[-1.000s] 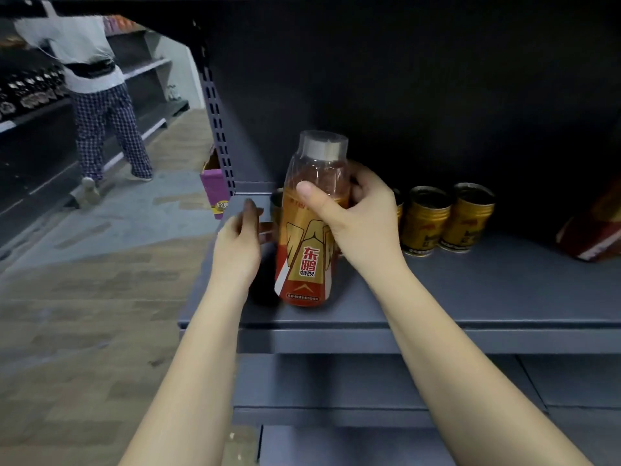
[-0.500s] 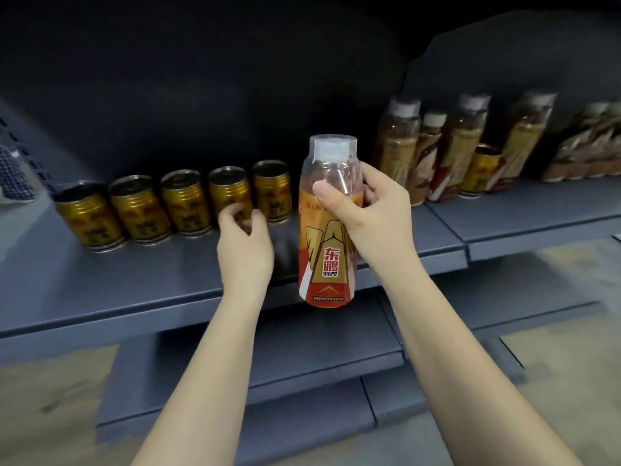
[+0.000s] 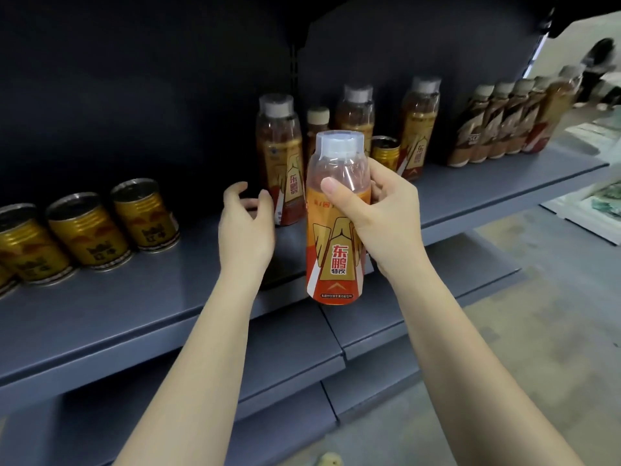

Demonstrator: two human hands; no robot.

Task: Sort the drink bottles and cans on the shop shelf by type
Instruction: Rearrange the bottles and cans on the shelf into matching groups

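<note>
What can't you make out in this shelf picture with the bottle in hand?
Head view only:
- Gold cans: row cut off by left edge, count unknown.
- Lone can among standing bottles: label hidden by held bottle and right hand.
- Far bottles: labels blurred.
- Left hand: palm side hidden.

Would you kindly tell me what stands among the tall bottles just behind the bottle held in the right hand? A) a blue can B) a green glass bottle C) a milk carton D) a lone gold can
D: a lone gold can stands between the tall bottles, just behind the held bottle that the right hand grips.
</note>
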